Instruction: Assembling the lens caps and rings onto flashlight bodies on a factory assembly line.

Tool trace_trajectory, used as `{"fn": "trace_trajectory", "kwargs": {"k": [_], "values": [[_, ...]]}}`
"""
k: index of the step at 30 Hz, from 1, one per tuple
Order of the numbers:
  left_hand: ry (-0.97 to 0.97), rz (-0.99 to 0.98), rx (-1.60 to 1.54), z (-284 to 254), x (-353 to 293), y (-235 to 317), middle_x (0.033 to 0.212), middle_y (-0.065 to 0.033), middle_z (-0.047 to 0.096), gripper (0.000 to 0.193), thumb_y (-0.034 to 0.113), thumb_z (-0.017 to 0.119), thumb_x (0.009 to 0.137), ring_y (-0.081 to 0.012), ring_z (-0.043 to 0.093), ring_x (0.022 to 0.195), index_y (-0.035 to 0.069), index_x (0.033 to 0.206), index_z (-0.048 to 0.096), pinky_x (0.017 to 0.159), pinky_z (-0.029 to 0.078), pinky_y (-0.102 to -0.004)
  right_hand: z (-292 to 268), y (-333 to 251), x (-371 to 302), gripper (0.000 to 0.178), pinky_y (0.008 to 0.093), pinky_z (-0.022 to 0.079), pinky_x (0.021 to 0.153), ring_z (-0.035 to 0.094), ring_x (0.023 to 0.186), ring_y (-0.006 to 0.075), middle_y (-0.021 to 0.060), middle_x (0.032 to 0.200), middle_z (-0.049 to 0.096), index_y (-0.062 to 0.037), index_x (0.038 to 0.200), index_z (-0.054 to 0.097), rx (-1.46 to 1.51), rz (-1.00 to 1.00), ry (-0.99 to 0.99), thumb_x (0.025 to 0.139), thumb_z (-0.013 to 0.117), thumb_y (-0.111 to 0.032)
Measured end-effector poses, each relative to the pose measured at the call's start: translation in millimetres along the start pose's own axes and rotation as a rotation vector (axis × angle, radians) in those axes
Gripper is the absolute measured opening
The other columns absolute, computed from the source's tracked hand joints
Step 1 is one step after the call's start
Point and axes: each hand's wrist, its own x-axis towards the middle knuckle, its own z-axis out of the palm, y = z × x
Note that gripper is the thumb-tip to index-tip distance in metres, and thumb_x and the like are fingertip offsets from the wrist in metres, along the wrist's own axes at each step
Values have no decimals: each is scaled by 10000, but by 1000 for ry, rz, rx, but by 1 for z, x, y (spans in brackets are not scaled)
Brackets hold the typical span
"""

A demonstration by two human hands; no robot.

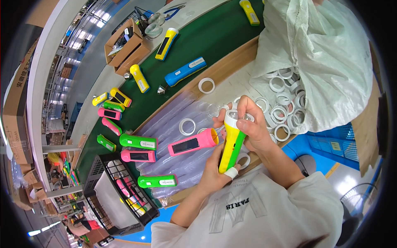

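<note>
My left hand [214, 170] is wrapped round the lower body of a yellow and green flashlight [232, 149], held upright and slightly tilted. A white wrap covers one fingertip of that hand. My right hand [257, 128] grips the white ring [233, 117] at the flashlight's head, thumb in front and fingers curled round it. Just left of my hands lies a pink flashlight [192, 142] with a dark panel and a bare yellow head. Loose white rings [187, 127] lie on the clear plastic tubes beside it.
A white woven sack [314, 45] spills several white rings [283, 99] at the right. Several coloured flashlights, one blue [185, 71], lie along the green conveyor belt [215, 33]. A black crate [101, 194] holding flashlights stands lower left, and a cardboard box [126, 45] at the far side.
</note>
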Motion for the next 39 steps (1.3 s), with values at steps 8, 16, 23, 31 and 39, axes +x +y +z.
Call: {"fn": "trace_trajectory", "kwargs": {"k": [8, 16, 23, 31, 39], "values": [[-26, -182, -726, -10, 20, -16, 1045, -149, 582, 584, 104, 667, 797, -210, 607, 835, 26, 1316, 411, 614, 522, -315, -20, -5, 16, 234, 365, 519, 876, 623, 1004, 256, 136, 1052, 608, -86, 1038, 504, 110, 162, 114, 939, 570, -288], [44, -234, -387, 0, 28, 2, 1047, -130, 609, 579, 240, 717, 822, -204, 617, 816, 9, 1278, 446, 686, 510, -308, -24, -6, 22, 267, 394, 497, 912, 613, 1041, 266, 143, 1063, 618, -69, 1061, 497, 34, 122, 119, 880, 646, -197], [-13, -121, -129, 18, 20, 6, 817, -80, 587, 592, 142, 768, 731, -159, 587, 686, 24, 1212, 445, 605, 475, -257, -10, -11, 17, 252, 385, 514, 872, 625, 992, 269, 139, 977, 613, -98, 921, 456, 135, 200, 127, 795, 670, -140], [-301, -289, -838, 25, 9, 8, 733, -111, 566, 592, 138, 725, 732, -198, 566, 523, 21, 1228, 422, 451, 436, -279, -27, 7, 7, 310, 463, 503, 932, 628, 995, 316, 147, 957, 589, -128, 850, 414, 723, 126, -151, 779, 698, -230], [101, 133, 418, 15, 34, -11, 947, -127, 630, 672, 60, 755, 697, -274, 664, 798, -6, 1275, 420, 690, 520, -358, -33, -13, 5, 201, 389, 513, 859, 626, 945, 249, 150, 987, 613, -78, 936, 451, -117, 78, 183, 858, 633, -113]]}}
